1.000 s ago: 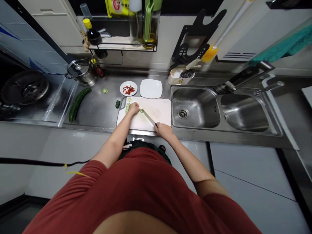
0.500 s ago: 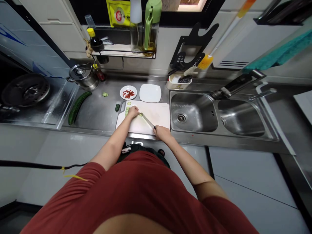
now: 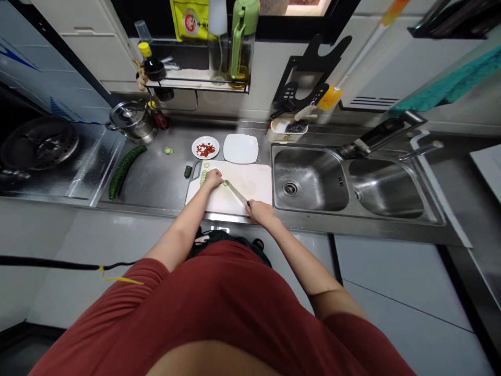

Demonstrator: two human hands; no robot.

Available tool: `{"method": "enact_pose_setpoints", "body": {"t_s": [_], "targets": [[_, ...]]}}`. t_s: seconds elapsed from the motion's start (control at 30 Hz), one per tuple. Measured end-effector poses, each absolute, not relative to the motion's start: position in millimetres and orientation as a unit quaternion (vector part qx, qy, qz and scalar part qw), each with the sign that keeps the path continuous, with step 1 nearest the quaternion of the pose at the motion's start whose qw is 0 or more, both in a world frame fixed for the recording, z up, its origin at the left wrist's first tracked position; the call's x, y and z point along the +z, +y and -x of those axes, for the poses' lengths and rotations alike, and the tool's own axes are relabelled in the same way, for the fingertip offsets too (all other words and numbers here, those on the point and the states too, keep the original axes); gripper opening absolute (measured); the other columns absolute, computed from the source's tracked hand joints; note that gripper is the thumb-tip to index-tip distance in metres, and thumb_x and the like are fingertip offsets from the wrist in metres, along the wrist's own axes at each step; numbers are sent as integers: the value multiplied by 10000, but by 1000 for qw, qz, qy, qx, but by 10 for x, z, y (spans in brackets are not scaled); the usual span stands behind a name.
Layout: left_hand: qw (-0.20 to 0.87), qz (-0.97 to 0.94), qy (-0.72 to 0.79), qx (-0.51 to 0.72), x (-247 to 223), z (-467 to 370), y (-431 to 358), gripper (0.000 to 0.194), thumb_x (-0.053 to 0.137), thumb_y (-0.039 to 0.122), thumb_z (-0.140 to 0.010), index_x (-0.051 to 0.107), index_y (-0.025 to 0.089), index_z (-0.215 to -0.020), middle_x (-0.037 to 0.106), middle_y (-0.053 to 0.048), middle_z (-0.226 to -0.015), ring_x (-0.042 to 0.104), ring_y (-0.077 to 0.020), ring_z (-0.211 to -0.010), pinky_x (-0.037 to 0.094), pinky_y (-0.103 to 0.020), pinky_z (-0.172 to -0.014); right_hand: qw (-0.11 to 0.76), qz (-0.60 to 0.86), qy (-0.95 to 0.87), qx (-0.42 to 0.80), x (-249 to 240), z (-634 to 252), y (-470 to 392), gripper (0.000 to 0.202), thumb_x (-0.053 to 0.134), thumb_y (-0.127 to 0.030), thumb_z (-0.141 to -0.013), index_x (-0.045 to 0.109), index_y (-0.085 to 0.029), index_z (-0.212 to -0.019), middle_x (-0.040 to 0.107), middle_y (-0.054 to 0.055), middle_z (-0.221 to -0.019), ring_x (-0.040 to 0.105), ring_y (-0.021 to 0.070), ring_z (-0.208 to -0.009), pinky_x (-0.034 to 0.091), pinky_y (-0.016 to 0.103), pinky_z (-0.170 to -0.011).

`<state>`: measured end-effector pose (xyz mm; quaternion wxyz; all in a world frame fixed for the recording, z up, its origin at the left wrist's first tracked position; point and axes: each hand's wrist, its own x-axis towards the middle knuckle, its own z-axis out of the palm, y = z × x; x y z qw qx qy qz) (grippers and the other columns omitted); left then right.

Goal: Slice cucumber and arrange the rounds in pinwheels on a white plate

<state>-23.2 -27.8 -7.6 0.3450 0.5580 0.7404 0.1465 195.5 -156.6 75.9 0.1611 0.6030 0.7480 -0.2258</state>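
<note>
1. Gripping the knife (image 3: 237, 192) by its handle, the right hand (image 3: 261, 212) is closed at the near edge of the white cutting board (image 3: 254, 177); the blade slants across the board toward the left hand (image 3: 213, 178).

2. A pale green cucumber slice (image 3: 226, 183) lies at the blade's far end, just beside the left fingertips. Whether those fingers pinch anything or merely rest there, I cannot tell at this size.

3. The likeliest trouble, I judge, is a nicked fingertip: the blade's end is so near the left fingers that a slip or a sudden push could bring them together.

4. The slice could cling to the blade or skid away, since cut cucumber is probably wet and slick.

5. More slices (image 3: 203, 178) sit on the board's left part, partly behind the left hand; a careless sweep of that wrist might scatter them.

6. Beyond the board's left edge, a dark green cucumber piece (image 3: 188, 171) rests on the steel counter (image 3: 164, 180). If bumped, it could roll. The long cucumber (image 3: 125, 171) lies well apart, farther left, at little risk.
</note>
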Motion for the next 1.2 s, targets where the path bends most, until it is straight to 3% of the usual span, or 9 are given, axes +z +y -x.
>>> {"method": "enact_pose_setpoints", "body": {"t_s": [1.2], "targets": [[341,-562,741,137,-105,226,-278,280,733,143,-573,618,187,-824,672,-6,-802,598,-141,-758,430,-221,-702,170,-622,726,-238,750,-1907,-1639,379,352,-386,-960,593,-157,-1142,667,142,-1094,631,237,-1022,444,323,-835]]}}
